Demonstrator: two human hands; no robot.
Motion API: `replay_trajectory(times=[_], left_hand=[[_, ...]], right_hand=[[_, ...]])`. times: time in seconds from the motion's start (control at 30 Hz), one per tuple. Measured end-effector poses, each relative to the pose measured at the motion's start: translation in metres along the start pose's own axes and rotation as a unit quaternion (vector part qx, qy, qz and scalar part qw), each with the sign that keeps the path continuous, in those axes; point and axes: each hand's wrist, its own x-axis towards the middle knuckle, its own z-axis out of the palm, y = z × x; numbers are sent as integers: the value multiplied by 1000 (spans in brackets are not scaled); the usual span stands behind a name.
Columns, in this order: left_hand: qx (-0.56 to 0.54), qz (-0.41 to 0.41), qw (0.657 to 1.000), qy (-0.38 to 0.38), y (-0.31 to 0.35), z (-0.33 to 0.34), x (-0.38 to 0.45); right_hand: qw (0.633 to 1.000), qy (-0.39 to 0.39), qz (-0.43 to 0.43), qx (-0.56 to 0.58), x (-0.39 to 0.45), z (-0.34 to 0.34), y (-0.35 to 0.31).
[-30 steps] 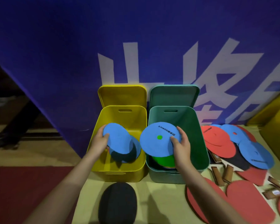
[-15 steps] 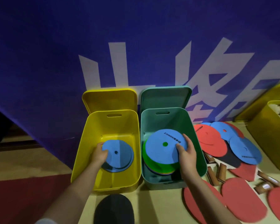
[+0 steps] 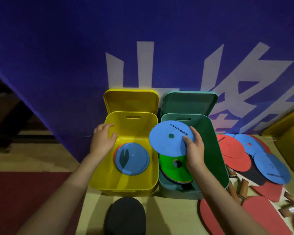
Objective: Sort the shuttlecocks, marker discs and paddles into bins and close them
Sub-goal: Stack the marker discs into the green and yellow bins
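Observation:
My right hand (image 3: 193, 148) pinches a blue marker disc (image 3: 168, 139) by its right edge and holds it tilted above the green bin (image 3: 215, 150). Below it in that bin lies a green disc (image 3: 170, 167) on top of other discs. My left hand (image 3: 103, 139) hovers empty over the left rim of the yellow bin (image 3: 109, 175), fingers relaxed. A blue disc (image 3: 131, 158) lies flat on the yellow bin's floor, on top of another disc. Both bins stand open, lids (image 3: 131, 100) leaning behind them against the banner.
Red and blue discs (image 3: 234, 155) and several red paddles (image 3: 260, 212) with wooden handles lie on the table to the right. A black paddle (image 3: 126, 216) lies in front of the yellow bin. Another yellow bin (image 3: 290, 145) stands at the far right. A purple banner backs everything.
My left hand let go of its blue disc in the yellow bin and rose to the rim. My right hand lifted its blue disc up from the stack in the green bin.

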Motion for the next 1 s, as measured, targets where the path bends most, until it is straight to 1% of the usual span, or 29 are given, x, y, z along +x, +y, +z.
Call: replay_trajectory(times=[0.07,0.1,0.17,0.2,0.23,0.4,0.47,0.57,0.67,0.77,0.8,0.87,0.93,1.0], left_hand=[[15,-18,1000,12,-12,-7,1],[11,-43,999,-3,-19,-8,0],[-4,-92,994,-59,-29,-6,-6],[-7,-102,991,-84,-32,-4,-11],[-10,-105,990,-92,-34,-2,-16],[-55,-118,991,-38,-44,2,-22],[-66,-117,991,-26,-44,3,-22],[-80,-112,991,-6,-45,4,-22],[-81,-113,990,0,-49,5,-20],[-97,-123,988,-1,-52,8,-20],[-103,-126,987,-1,-53,9,-20],[-100,-120,988,1,-53,10,-19],[-62,-97,993,22,-51,8,-20],[-4,-56,996,65,-42,2,-26]], right_hand=[[998,-55,1,-28,-1,26,-4],[995,-83,4,-50,-1,41,-3],[985,-134,10,-105,-1,74,6],[978,-156,12,-136,-1,89,12],[971,-176,13,-163,-1,104,19],[930,-242,28,-275,-3,156,53],[925,-242,47,-289,-1,166,72],[919,-217,91,-315,5,170,102],[893,-200,135,-381,6,168,123],[867,-162,126,-454,8,164,130],[869,-151,116,-456,7,164,128],[888,-151,93,-424,7,169,120],[914,-184,65,-356,1,171,106],[939,-229,24,-256,-11,161,84]])
